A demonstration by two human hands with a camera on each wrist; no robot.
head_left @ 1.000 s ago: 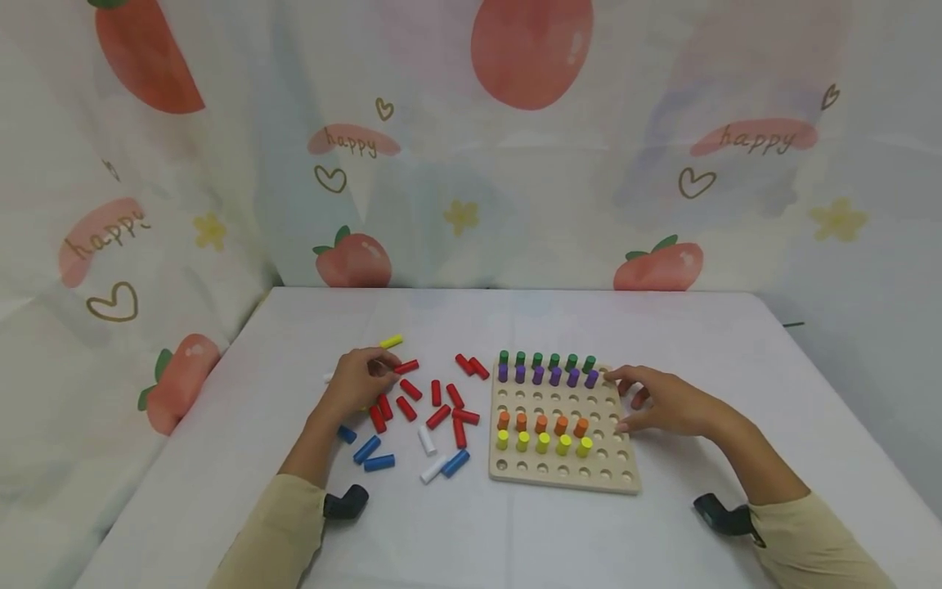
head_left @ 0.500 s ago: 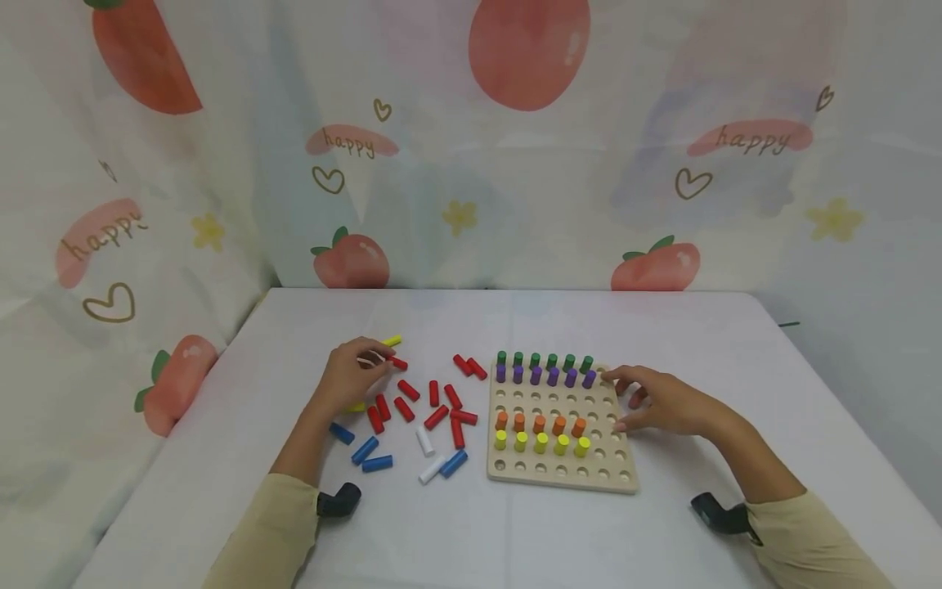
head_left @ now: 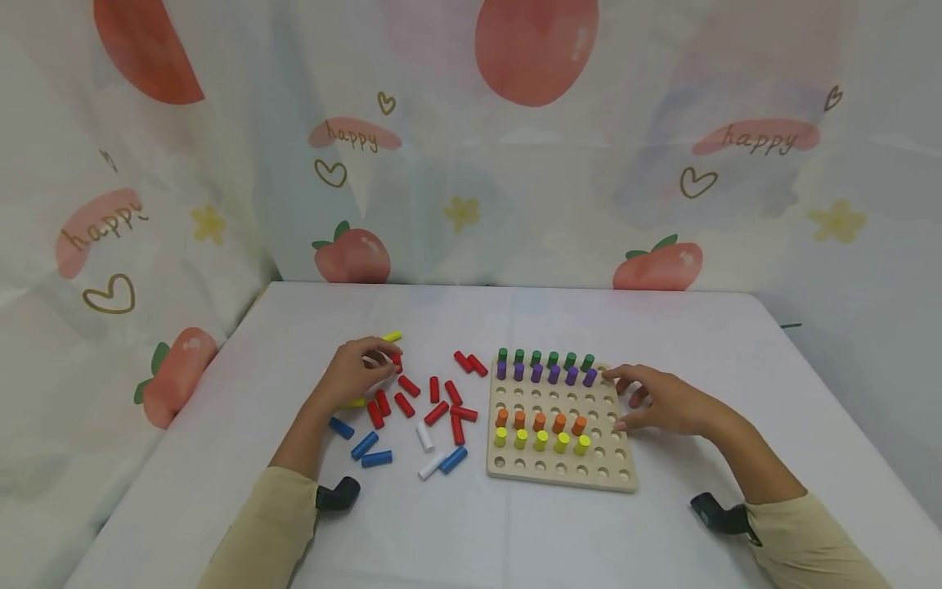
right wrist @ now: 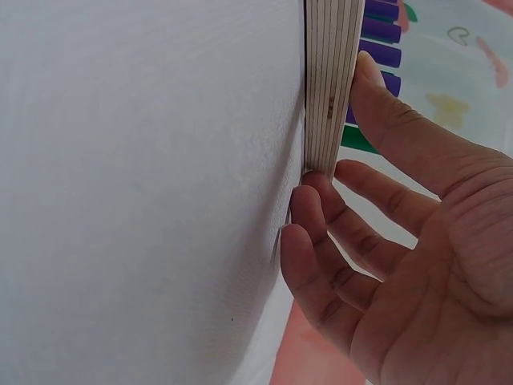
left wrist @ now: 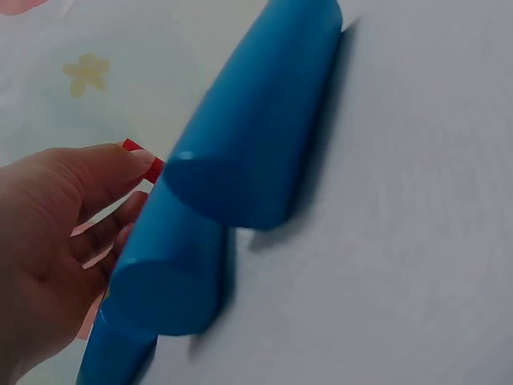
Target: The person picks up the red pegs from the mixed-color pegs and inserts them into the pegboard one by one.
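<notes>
Peg point(head_left: 398, 363), long axis aslant, in left grip point(head_left: 356, 373)

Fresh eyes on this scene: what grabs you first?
The wooden pegboard, with its upright green, purple, orange and yellow pegs; the right hand holds its right edge. Then the loose, mostly red pegs scattered left of it, where the left hand pinches a red peg. In the left wrist view, blue pegs loom large.

Loose pegs point(head_left: 404, 404) left of pegboard point(head_left: 562, 481); some perhaps touching.
</notes>
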